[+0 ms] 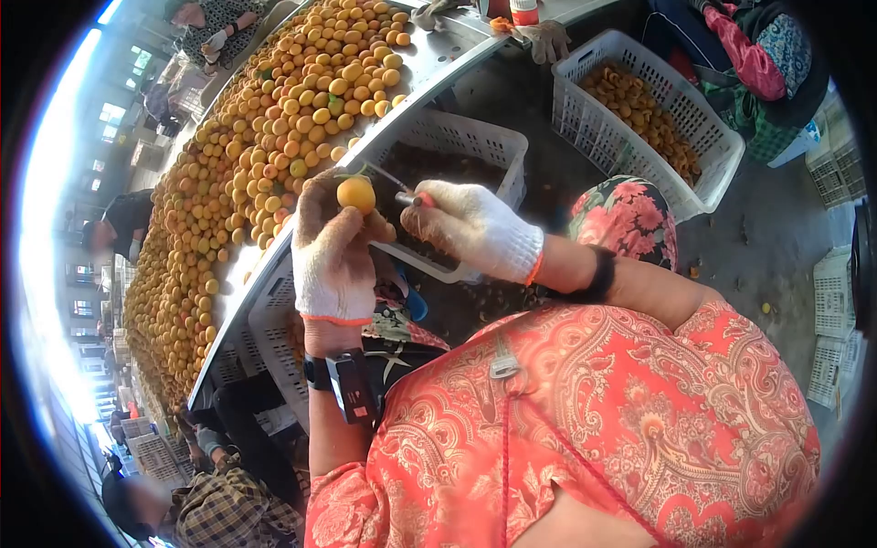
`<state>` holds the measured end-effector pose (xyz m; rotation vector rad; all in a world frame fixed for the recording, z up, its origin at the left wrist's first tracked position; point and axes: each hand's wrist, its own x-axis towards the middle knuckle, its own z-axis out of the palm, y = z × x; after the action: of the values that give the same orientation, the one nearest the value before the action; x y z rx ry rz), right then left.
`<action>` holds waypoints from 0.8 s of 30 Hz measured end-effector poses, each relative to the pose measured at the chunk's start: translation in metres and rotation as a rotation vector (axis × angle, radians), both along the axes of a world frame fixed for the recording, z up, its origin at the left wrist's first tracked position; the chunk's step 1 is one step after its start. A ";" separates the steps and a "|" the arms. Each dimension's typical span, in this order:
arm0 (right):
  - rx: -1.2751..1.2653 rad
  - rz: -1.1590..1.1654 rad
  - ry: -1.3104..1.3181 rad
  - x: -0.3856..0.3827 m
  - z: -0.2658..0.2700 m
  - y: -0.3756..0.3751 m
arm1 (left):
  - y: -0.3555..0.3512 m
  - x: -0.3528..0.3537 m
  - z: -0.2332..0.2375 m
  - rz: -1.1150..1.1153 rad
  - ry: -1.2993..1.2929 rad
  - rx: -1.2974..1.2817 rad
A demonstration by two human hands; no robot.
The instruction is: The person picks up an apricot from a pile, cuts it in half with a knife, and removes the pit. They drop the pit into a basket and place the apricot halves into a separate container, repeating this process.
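My left hand (334, 251), in a white knit glove with browned fingers, grips a yellow-orange apricot (356, 194) between thumb and fingers. A similar glove covers my right hand (477, 228), which is closed around the red handle of a small knife (423, 199). Its thin blade points up and left, toward the apricot, with the tip near the fruit's upper side. Both hands are over a white plastic crate (498, 137) with dark contents, right beside the metal table's edge.
A large heap of apricots (301, 100) covers the metal table (437, 57) at left. Another white crate (722, 169) with orange fruit pieces stands at upper right. Beside it sits a person with pink sleeves (754, 64). More people work around the table. Stacked crates (833, 292) line the right side.
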<state>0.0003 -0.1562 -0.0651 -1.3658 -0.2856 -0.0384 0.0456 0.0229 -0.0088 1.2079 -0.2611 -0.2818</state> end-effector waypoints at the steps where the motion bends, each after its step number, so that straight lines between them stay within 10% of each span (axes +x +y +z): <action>1: -0.001 0.001 -0.004 -0.004 0.007 -0.001 | -0.001 -0.004 0.002 0.011 0.007 0.027; 24: -0.385 -0.020 0.012 -0.027 0.030 -0.013 | -0.024 -0.030 0.013 0.105 -0.037 -0.074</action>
<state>-0.0271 -0.1690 -0.0347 -1.7506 -0.2785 0.0087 0.0158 -0.0011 0.0042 1.1505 -0.2373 -0.1579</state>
